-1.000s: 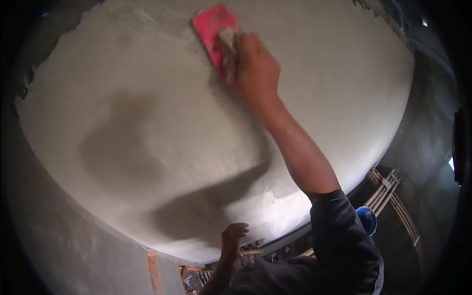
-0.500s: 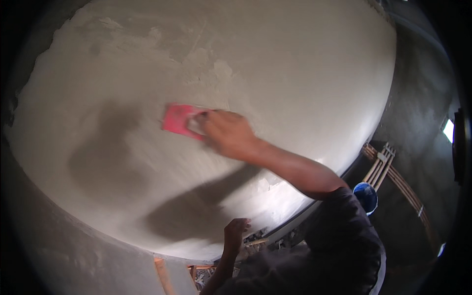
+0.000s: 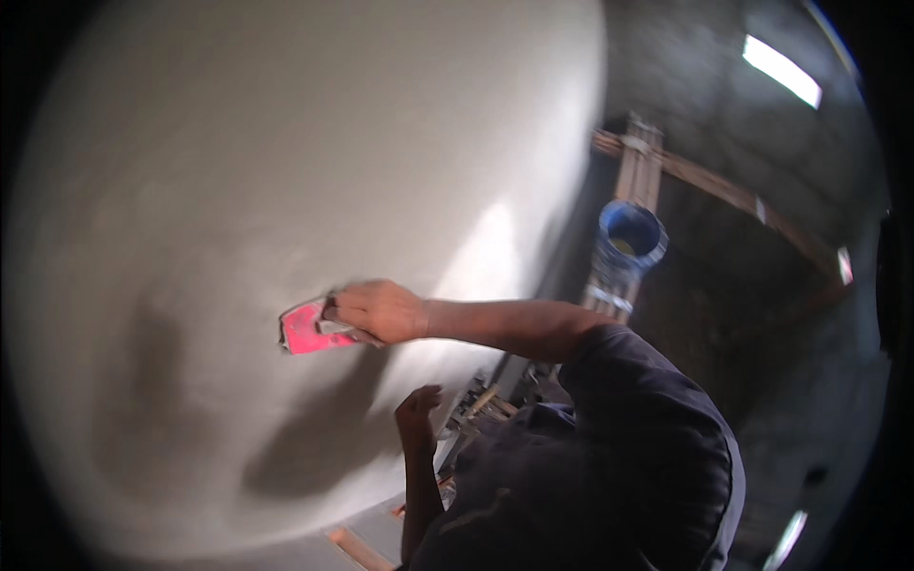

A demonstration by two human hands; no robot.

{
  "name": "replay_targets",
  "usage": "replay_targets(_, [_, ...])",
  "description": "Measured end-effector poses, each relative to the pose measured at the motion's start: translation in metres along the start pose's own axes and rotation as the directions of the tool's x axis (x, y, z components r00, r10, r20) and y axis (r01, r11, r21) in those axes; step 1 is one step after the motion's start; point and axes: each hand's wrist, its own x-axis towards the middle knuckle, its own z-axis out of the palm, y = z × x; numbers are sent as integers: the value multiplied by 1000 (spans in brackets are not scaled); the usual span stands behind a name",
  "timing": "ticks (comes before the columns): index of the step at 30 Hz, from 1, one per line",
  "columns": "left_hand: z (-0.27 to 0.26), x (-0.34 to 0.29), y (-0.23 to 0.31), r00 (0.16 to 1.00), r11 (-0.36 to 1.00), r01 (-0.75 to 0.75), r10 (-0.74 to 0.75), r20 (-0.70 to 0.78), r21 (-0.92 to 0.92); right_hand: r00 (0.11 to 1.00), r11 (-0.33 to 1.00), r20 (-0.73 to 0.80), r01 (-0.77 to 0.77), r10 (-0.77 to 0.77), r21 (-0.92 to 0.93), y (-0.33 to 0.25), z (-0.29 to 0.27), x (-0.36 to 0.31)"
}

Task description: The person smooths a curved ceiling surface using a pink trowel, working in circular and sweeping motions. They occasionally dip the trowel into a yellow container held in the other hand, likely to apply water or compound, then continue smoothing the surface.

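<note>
Grips the pink float by its handle with the right hand curled round, holding it against the pale wall; holds the left hand empty, half-curled, nearer the body; has a blue bucket beyond the right arm

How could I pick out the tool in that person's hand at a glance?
Start with the big pale wall filling the left side. Follow the arm across its lower half to the right hand. The tool is the flat plate gripped there, its bright pink unlike the pale wall or the blue bucket.
</note>
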Motion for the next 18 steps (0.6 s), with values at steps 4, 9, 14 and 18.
replay_targets(4, [0, -41, -60, 889, 884, 386, -433, -150, -264, 682, 662, -29, -698, 731, 273, -7, -16, -139])
replay_targets(9, [12, -40, -87, 762, 765, 628, -642, -85, -143, -171, -244, 189, -411, 967, 878, 15, -56, -338])
replay_targets(14, [43, -7, -98, 737, 740, 672, -673, -69, -29, -357, -400, 328, -148, 875, 905, 25, -123, -406])
replay_targets(18, [91, 34, -108, 722, 719, 691, -688, -67, 72, -494, -364, 229, -196, 838, 910, 79, -165, -452])
